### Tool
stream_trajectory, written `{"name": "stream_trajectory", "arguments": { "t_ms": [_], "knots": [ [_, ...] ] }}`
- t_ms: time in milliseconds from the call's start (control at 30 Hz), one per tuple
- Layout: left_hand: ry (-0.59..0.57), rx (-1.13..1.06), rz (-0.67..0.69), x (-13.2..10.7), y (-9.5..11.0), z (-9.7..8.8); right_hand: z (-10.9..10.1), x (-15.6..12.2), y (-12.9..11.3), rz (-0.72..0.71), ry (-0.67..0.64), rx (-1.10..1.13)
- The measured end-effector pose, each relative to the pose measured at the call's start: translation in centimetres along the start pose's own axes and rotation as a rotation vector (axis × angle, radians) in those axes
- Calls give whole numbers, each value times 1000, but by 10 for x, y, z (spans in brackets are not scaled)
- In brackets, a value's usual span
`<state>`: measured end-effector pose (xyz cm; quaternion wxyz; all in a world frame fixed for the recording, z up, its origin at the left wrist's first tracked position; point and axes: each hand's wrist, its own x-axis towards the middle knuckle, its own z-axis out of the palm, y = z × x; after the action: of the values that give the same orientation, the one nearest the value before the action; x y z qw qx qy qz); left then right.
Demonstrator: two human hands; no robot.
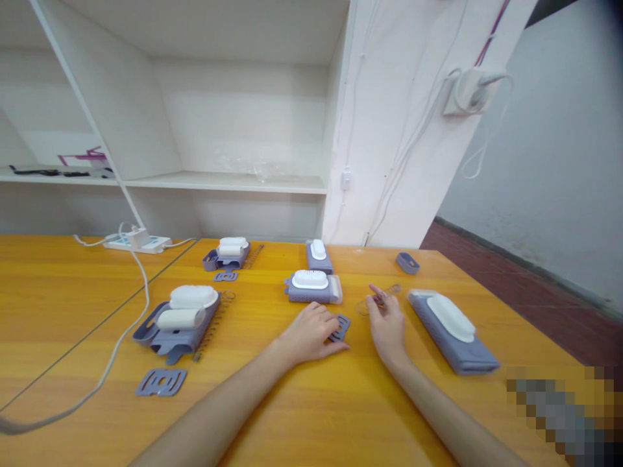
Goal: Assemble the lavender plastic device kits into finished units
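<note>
My left hand (311, 332) lies palm down on the wooden table (302, 415), its fingers curled over a small flat purple plate (341, 326). My right hand (387, 321) rests beside it, fingers pinched around a small thin spring-like piece (380, 299). Just beyond both hands sits a purple device with a white top (312, 287). To the right of my right hand lies a longer purple device with a white oval pad (452, 329).
More purple and white devices sit at the left (179, 318), back left (228, 253) and back centre (318, 255). A flat purple plate (161, 381) lies near the front left. A small purple cap (407, 262) is at the back. A white power strip (139, 242) with its cable (117, 350) crosses the left side.
</note>
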<state>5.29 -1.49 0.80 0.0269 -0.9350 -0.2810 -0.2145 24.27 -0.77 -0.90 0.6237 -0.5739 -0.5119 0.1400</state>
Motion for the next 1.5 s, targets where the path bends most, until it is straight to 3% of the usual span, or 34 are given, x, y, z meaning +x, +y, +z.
{"name": "stream_trajectory", "arguments": {
  "t_ms": [167, 400, 600, 933, 1100, 1267, 1500],
  "knots": [
    [6, 95, -38, 1, 2, 2, -2, 2, -4, -91, 29, -41],
    [6, 101, -136, -1, -2, 5, 6, -10, -8, 178, -242, 231],
    [93, -75, -223, 0, -2, 1, 9, -11, -9, 230, -378, 318],
    [83, -165, -312, 1, -5, 2, 5, -10, -12, 200, -285, 274],
    [110, -308, -413, 1, -8, 2, 6, -11, -11, 196, -301, 271],
    [118, -595, -541, 1, -18, 12, 7, -13, -10, 163, -340, 286],
    [208, -978, -572, 2, -30, 21, 4, -17, -14, 17, -348, 169]
  ]
}}
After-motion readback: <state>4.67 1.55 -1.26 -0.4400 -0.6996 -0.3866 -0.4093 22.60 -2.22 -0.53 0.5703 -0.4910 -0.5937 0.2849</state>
